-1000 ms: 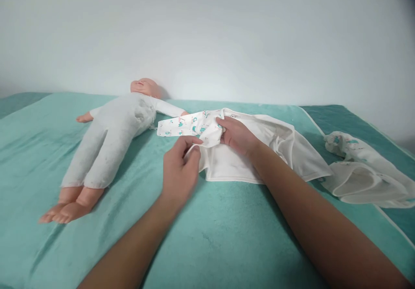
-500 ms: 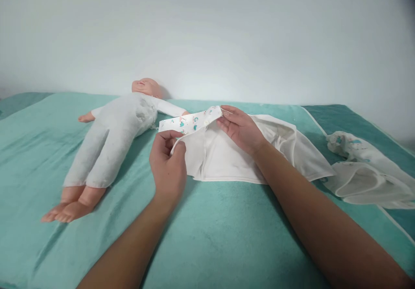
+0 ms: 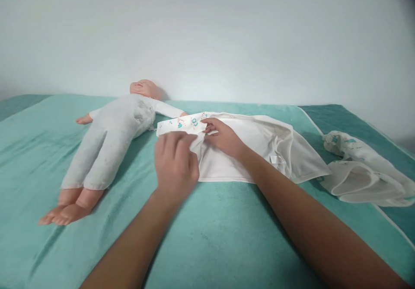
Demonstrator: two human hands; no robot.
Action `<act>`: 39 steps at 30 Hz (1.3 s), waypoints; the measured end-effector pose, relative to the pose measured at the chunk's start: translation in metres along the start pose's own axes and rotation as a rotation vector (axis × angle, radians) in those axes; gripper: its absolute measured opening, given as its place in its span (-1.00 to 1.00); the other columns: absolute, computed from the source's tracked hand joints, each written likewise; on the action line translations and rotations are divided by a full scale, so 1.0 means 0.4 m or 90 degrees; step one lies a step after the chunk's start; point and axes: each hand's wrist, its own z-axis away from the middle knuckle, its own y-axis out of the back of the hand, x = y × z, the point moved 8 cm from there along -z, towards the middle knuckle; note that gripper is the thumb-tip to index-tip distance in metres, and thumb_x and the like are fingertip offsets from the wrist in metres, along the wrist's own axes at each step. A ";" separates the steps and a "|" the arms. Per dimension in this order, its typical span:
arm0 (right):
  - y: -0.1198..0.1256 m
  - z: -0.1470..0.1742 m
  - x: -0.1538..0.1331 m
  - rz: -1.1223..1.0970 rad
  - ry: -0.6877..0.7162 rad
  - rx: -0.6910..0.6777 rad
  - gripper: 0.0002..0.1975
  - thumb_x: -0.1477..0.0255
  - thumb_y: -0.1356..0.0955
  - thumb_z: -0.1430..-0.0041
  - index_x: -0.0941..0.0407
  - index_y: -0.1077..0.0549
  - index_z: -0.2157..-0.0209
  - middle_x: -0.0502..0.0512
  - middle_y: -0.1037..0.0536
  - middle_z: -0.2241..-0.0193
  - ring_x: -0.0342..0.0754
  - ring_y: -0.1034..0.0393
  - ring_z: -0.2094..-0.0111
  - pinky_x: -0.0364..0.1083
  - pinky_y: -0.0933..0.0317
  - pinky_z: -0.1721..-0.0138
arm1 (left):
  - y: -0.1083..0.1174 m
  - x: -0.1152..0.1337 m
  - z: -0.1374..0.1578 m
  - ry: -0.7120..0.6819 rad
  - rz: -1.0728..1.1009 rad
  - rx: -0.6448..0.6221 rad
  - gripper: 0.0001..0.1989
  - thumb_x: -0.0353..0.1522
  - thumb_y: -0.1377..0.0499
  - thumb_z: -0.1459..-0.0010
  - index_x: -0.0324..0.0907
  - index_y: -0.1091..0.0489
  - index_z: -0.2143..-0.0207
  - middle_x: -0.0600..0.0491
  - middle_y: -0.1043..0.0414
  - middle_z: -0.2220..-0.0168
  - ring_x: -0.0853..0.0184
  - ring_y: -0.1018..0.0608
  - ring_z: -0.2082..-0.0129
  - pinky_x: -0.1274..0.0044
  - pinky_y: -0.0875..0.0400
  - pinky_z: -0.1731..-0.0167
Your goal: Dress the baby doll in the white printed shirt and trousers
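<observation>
A white baby shirt (image 3: 227, 168) lies spread with its plain side up, and a folded-over strip along its far left edge shows a small teal and red print. At the shirt's left end, my left hand (image 3: 177, 161) is closed, back upward and a little blurred; its curled fingertips are at the cloth and partly hidden. My right hand (image 3: 223, 137) pinches the fabric just below the printed strip, close to the left fingertips. Left of the shirt, a baby doll (image 3: 113, 124) in a white cloth body lies on its back, one arm reaching toward the strip.
Another white printed baby garment (image 3: 366, 168) lies crumpled at the right, near the shirt's right corner. Everything rests on a teal cover (image 3: 220, 232) with a darker band at the right. A plain pale wall (image 3: 207, 33) rises behind.
My right hand has moved left and down from the strip's raised end, and that end now lies lower. My left hand has turned back-up and shifted slightly right.
</observation>
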 end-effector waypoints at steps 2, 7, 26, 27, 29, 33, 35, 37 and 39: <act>0.000 -0.001 -0.005 -0.077 -0.002 -0.018 -0.55 0.47 -0.40 -0.03 0.03 -0.41 -0.01 0.11 -0.46 0.04 -0.01 -0.42 0.05 0.05 -0.28 -0.07 | -0.036 0.045 0.009 -0.099 0.057 -0.117 -0.68 -0.57 0.01 -0.13 -0.16 -0.35 0.10 -0.05 -0.44 0.21 0.22 -0.43 0.22 0.38 -0.33 0.23; -0.015 0.014 -0.037 -0.280 -0.002 -0.107 -0.46 0.35 -0.44 -0.08 -0.02 -0.31 -0.12 0.12 -0.24 -0.27 0.06 -0.23 -0.23 0.08 -0.20 -0.20 | -0.130 0.077 0.050 -0.138 0.088 -0.395 -0.67 -0.53 0.05 -0.22 -0.17 -0.37 0.03 -0.05 -0.46 0.04 0.22 -0.47 0.10 0.38 -0.38 0.15; 0.209 -0.018 0.102 0.412 -0.138 0.269 -0.65 0.43 -0.30 -0.08 0.16 -0.40 0.06 0.27 -0.40 -0.03 0.15 -0.30 -0.04 0.11 -0.19 -0.09 | -0.216 -0.016 0.034 -0.009 0.070 -0.412 -0.60 -0.34 0.08 -0.36 -0.23 -0.33 -0.15 -0.07 -0.30 -0.26 0.20 -0.24 -0.32 0.22 0.01 -0.36; 0.203 -0.020 0.104 0.436 -0.146 0.261 -0.63 0.42 -0.30 -0.09 0.15 -0.40 0.03 0.27 -0.38 -0.06 0.16 -0.28 -0.07 0.12 -0.17 -0.12 | -0.223 -0.003 0.026 -0.027 0.079 -0.404 -0.60 -0.37 0.08 -0.36 -0.24 -0.34 -0.15 -0.07 -0.32 -0.25 0.21 -0.26 -0.32 0.24 -0.01 -0.36; 0.189 -0.022 0.105 0.476 -0.165 0.244 -0.61 0.41 -0.30 -0.11 0.14 -0.41 -0.01 0.27 -0.34 -0.10 0.18 -0.25 -0.10 0.13 -0.15 -0.14 | -0.248 0.020 0.015 -0.051 0.107 -0.411 -0.59 -0.42 0.10 -0.34 -0.23 -0.33 -0.15 -0.04 -0.32 -0.25 0.23 -0.27 -0.31 0.30 -0.09 -0.33; 0.171 -0.019 0.094 0.548 -0.186 0.214 -0.54 0.35 -0.28 -0.16 0.12 -0.38 -0.11 0.25 -0.25 -0.22 0.22 -0.11 -0.22 0.19 -0.08 -0.20 | -0.336 0.019 -0.011 -0.008 0.109 -0.463 -0.55 -0.47 0.10 -0.30 -0.29 -0.27 -0.21 -0.11 -0.26 -0.28 0.18 -0.26 -0.32 0.32 -0.20 -0.26; 0.165 -0.018 0.092 0.583 -0.188 0.186 -0.51 0.32 -0.24 -0.22 0.12 -0.34 -0.17 0.23 -0.22 -0.26 0.20 -0.05 -0.27 0.21 -0.02 -0.24 | -0.386 0.009 -0.031 0.009 0.092 -0.483 -0.54 -0.47 0.11 -0.29 -0.34 -0.25 -0.20 -0.18 -0.23 -0.29 0.17 -0.25 -0.32 0.32 -0.18 -0.27; 0.162 -0.020 0.096 0.611 -0.184 0.151 -0.50 0.31 -0.20 -0.28 0.14 -0.29 -0.22 0.21 -0.19 -0.30 0.15 -0.02 -0.31 0.19 0.05 -0.28 | -0.429 -0.002 -0.055 0.012 0.073 -0.486 -0.57 -0.45 0.12 -0.31 -0.32 -0.29 -0.16 -0.17 -0.23 -0.29 0.16 -0.25 -0.32 0.29 -0.16 -0.27; 0.164 -0.025 0.104 0.625 -0.182 0.118 -0.47 0.29 -0.18 -0.31 0.16 -0.24 -0.25 0.20 -0.16 -0.33 0.12 0.03 -0.34 0.16 0.11 -0.32 | -0.461 -0.020 -0.078 0.022 0.045 -0.474 -0.59 -0.40 0.12 -0.32 -0.26 -0.31 -0.13 -0.14 -0.24 -0.29 0.14 -0.27 -0.30 0.22 -0.15 -0.27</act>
